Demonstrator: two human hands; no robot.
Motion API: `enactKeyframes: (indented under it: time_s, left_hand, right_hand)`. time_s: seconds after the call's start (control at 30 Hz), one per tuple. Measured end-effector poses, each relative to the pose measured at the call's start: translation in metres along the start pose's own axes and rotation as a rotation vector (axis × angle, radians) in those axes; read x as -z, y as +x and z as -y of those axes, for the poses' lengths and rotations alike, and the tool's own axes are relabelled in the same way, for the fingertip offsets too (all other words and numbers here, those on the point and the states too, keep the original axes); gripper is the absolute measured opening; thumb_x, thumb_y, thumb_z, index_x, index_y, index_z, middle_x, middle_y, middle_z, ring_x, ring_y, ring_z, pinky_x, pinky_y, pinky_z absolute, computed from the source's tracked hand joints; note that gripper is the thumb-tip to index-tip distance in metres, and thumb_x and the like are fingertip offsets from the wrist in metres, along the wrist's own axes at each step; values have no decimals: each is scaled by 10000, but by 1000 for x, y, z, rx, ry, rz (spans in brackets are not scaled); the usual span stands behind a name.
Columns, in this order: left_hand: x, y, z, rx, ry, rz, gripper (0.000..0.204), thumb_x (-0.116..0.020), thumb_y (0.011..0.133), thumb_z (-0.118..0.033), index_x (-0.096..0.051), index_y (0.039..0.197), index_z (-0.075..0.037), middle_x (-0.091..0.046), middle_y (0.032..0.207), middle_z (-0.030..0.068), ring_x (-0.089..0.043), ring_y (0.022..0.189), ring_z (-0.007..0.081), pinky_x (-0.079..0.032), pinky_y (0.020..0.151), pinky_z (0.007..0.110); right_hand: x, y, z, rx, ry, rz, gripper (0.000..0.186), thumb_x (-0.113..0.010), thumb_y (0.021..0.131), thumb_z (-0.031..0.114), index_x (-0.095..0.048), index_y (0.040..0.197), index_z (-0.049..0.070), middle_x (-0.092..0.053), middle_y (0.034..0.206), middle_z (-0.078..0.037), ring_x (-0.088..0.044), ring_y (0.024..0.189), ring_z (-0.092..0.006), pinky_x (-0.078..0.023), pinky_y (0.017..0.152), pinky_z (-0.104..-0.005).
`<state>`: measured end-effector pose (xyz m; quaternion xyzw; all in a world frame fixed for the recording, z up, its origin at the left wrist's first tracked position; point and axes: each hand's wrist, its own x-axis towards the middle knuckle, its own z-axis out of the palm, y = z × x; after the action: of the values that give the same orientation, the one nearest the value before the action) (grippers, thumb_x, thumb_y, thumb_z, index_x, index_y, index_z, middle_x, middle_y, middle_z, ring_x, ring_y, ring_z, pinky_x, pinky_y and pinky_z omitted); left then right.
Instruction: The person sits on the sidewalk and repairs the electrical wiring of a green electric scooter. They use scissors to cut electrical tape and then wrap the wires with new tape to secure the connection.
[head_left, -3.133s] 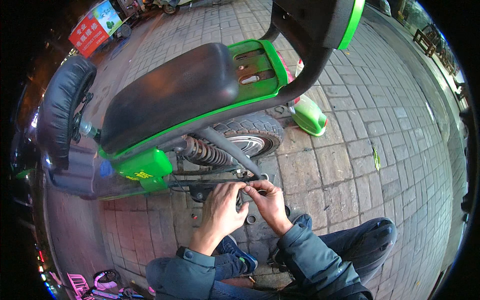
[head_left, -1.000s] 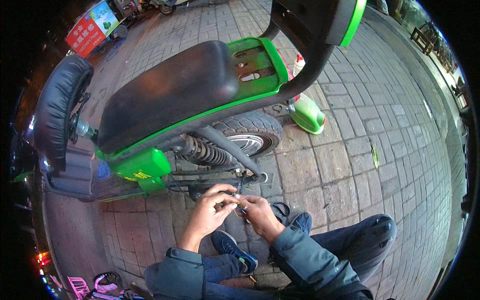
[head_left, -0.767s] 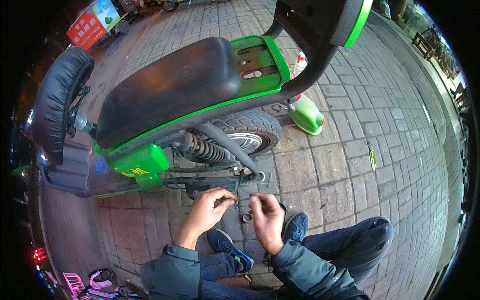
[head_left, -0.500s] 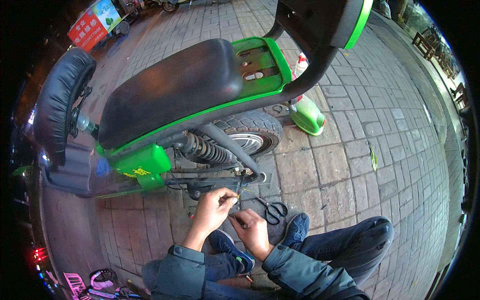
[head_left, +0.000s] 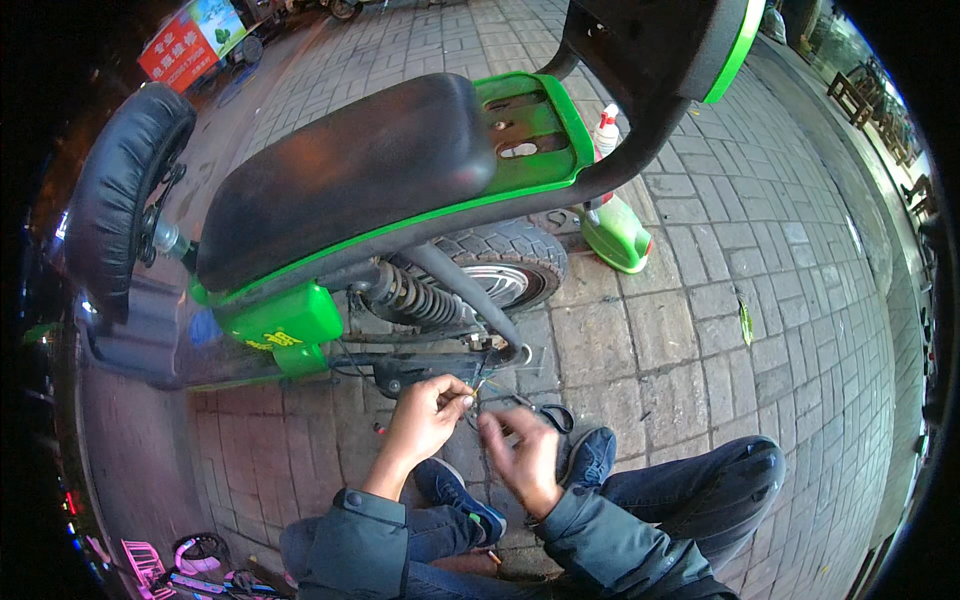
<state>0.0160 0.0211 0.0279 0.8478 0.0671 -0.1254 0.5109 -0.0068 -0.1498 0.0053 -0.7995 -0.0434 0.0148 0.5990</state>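
Note:
My left hand pinches thin yellowish wires just below the lower frame end of a green-and-black scooter. Just to its right, my right hand is blurred by motion, its thumb and fingers raised near those wire ends; whether it holds anything is unclear. Black-handled scissors lie on the paving behind that hand, partly hidden by it. Above both hands are the scooter's coil shock and rear wheel, with dark cables running down to where I hold the wires.
A green plastic part lies beside the wheel, a white-and-red bottle behind it. My feet and bent legs are below. A pink bicycle is at lower left, a red sign board at upper left, wooden stools at upper right.
My hands were together at the frame's end, then moved lower and separated. My right hand has just risen from beside the left wrist, and now partly covers the scissors.

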Motion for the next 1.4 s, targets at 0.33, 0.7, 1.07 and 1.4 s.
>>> enactKeyframes:
  time_s: [0.33, 0.7, 1.07, 1.4]
  left_hand:
    - [5, 1, 1, 62, -205, 70, 86, -653, 952, 2, -655, 1033, 29, -687, 855, 34, -630, 736, 77, -536, 664, 248]
    - [-7, -4, -10, -59, 107, 27, 105, -715, 883, -68, -721, 951, 13, -733, 867, 148, -733, 789, 210, -557, 692, 334]
    - [-10, 4, -5, 57, 66, 3, 150, -694, 913, -109, -741, 989, 12, -735, 874, 180, -722, 756, 259, -537, 684, 361]
    - [-11, 5, -1, 1, 44, 44, 133, -696, 910, -89, -728, 986, 15, -731, 864, 153, -712, 768, 217, -535, 692, 333]
  right_hand:
    - [1, 39, -2, 17, 29, -122, 140, -774, 857, 75, -728, 956, -13, -694, 764, -69, -648, 677, -108, -521, 630, -254]
    - [-16, -5, -30, -449, 454, 20, 133, -720, 944, 102, -704, 1009, -12, -702, 840, -6, -623, 736, -65, -512, 672, -226]
    - [-15, -1, -37, -424, 459, -10, 147, -727, 925, 95, -716, 1023, -14, -701, 827, 2, -594, 738, -42, -498, 684, -220]
    - [-14, -1, -35, -444, 490, -3, 153, -730, 929, 100, -712, 1026, -16, -690, 822, 17, -579, 728, -31, -483, 662, -198]
